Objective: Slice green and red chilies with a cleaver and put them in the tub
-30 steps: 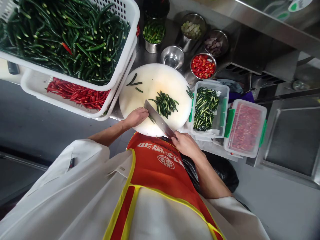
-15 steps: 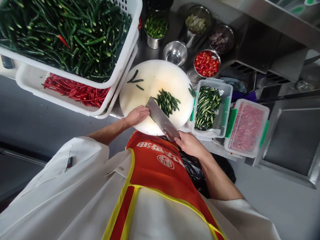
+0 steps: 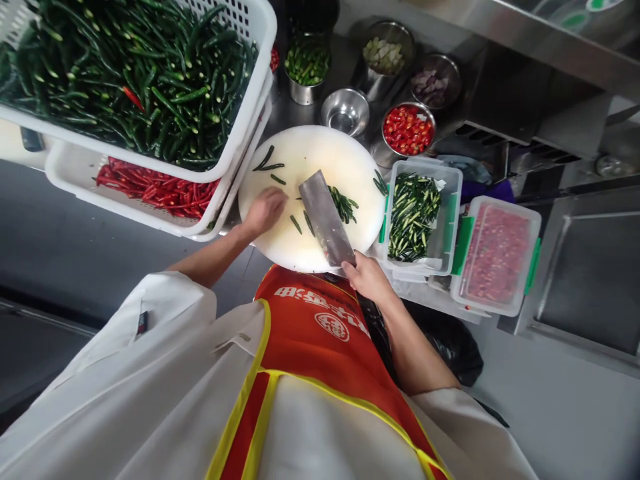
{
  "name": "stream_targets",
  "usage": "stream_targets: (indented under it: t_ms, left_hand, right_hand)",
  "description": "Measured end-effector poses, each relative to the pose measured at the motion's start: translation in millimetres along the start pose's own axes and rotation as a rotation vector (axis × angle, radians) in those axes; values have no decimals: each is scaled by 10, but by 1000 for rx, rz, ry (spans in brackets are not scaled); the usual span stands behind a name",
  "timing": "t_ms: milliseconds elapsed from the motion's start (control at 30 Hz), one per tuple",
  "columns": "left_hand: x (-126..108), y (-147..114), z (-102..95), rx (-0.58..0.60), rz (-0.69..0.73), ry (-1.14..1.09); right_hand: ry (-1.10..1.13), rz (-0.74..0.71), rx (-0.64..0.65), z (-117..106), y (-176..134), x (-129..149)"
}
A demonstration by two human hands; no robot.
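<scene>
In my right hand [image 3: 367, 275] is the handle of a cleaver [image 3: 327, 220], its broad blade lying slantwise over the round white cutting board [image 3: 270, 243]. Part of a heap of cut green chilies [image 3: 344, 204] shows beyond the blade; the rest is hidden beneath it. A few loose green pieces [image 3: 296, 224] lie left of the blade. My left hand [image 3: 267, 210], blurred by motion, is over the board's left side, apart from the cleaver; its fingers cannot be made out. Above it are a few more green chilies [image 3: 267, 160].
A white basket of whole green chilies [image 3: 200, 175] stands left, stacked on a tray with red chilies [image 3: 155, 190]. Right are a tub of sliced green chilies [image 3: 414, 217] and a lidded box [image 3: 500, 257]. Metal bowls, one holding chopped red chilies [image 3: 409, 130], stand behind the board.
My left hand has come away from the blade, toward the left. The cleaver has turned more upright and now covers part of the green heap. Some loose pieces now show left of it.
</scene>
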State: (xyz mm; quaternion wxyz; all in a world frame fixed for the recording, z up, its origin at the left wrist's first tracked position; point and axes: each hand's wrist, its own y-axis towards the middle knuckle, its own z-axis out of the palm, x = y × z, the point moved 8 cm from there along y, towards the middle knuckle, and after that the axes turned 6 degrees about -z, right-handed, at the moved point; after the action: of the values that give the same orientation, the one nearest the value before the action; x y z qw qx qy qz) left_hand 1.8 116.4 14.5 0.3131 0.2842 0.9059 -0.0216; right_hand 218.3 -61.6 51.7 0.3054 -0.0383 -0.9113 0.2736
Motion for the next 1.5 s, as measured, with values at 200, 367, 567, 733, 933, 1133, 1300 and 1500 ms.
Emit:
stream_targets:
  t_ms: [200,367,567,733,933,1133,1300,1500]
  left_hand:
    - [391,428,-100,1,-165,100]
    - [45,76,71,164,33,126]
    - [-495,-512,291,228,306,29]
    - [-458,-548,336,182,294,-3]
    - [-416,-538,371,164,276,-33]
    - [-496,-509,332,191,317,-12]
    - [-44,72,20,-54,46,67]
    - [542,646,-170,-210,-266,141]
  right_hand:
    - [-95,-133,134,183,-189,73]
    - [-56,8,46,73,-176,-139]
    - [-75,-22,61,50,-187,-73]
    - [-99,-93,128,25,-257,66]
    - [-130,-80,189,71,-172,124]
    - [-135,-73,43,229,208,253]
    - [-7,-24,-8,109,4,87]
    - [-58,-129,100,238,-229,67]
